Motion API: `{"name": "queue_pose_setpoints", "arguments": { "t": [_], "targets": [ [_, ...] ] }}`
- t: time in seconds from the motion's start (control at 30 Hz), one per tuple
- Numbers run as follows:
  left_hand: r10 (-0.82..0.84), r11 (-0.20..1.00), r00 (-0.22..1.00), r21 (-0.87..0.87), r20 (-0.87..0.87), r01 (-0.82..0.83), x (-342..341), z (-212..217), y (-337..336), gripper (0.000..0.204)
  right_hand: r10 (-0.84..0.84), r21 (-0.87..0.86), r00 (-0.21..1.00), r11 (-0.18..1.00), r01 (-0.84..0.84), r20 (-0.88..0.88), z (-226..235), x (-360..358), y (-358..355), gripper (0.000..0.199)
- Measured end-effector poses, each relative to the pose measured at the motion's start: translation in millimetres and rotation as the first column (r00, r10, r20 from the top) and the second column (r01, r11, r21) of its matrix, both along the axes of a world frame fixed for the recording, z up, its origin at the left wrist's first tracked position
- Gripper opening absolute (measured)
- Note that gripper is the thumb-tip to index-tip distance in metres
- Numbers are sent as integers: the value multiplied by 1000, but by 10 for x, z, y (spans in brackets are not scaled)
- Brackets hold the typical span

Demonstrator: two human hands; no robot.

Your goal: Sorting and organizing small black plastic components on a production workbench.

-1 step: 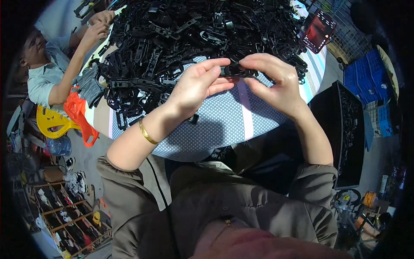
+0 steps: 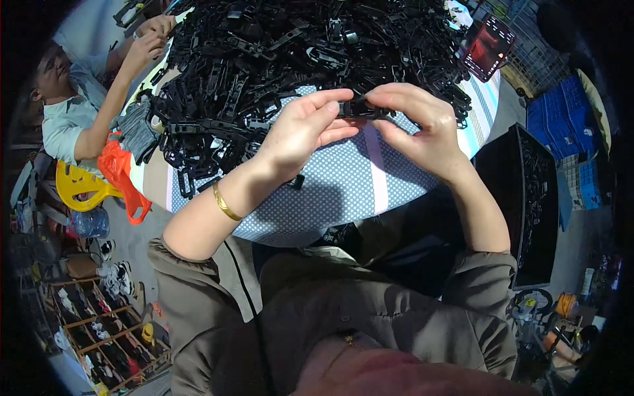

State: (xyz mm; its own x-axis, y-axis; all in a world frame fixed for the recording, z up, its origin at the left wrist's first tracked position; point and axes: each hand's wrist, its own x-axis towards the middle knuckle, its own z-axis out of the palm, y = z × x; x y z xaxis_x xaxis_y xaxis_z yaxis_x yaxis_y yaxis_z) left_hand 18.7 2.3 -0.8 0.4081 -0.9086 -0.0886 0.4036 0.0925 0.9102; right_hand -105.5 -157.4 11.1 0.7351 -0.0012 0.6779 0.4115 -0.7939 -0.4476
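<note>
Both my hands meet over the table's near half and pinch one small black plastic clip [image 2: 356,107] between their fingertips. My left hand [image 2: 300,129], with a gold bangle on its wrist, grips the clip's left end. My right hand [image 2: 422,125] grips its right end with thumb and forefinger. Just behind the hands a large heap of similar black plastic parts [image 2: 297,46] covers the far half of the table. The table's blue dotted cloth [image 2: 343,191] shows bare below my hands.
Another person [image 2: 72,112] sits at the far left, hands at the heap's edge. A phone with a red screen [image 2: 487,47] lies at the table's right rim. A black bin [image 2: 522,198] and blue crates [image 2: 561,112] stand right. An orange bag [image 2: 122,178], a yellow stool [image 2: 79,185] and a shoe rack [image 2: 99,330] are left.
</note>
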Motion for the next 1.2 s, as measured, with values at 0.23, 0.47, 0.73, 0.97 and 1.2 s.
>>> {"name": "queue_pose_setpoints", "arguments": {
  "t": [0.23, 0.47, 0.73, 0.97, 1.2],
  "targets": [
    [63, 997, 991, 44, 122, -69, 31, 24, 18, 40, 95, -52, 995, 994, -93, 35, -69, 91, -50, 32],
    [99, 993, 939, -94, 331, -72, -40, 96, 61, 43, 273, 629, 859, 774, 71, -433, -55, -3, 14, 35],
    [-5, 1000, 934, -4, 356, 7, -40, 127, 108, 43, 203, 512, 933, 859, -23, -298, -118, -44, 80, 27],
    [-3, 985, 903, -154, 430, 77, -33, 199, 123, 47, 107, 472, 939, 879, 64, -326, 91, -155, 111, 22],
    [60, 964, -362, -148, 930, -220, 262, 686, 794, 73, 424, 219, 540, 889, -402, -727, 296, -412, -13, 21]
  ]
}}
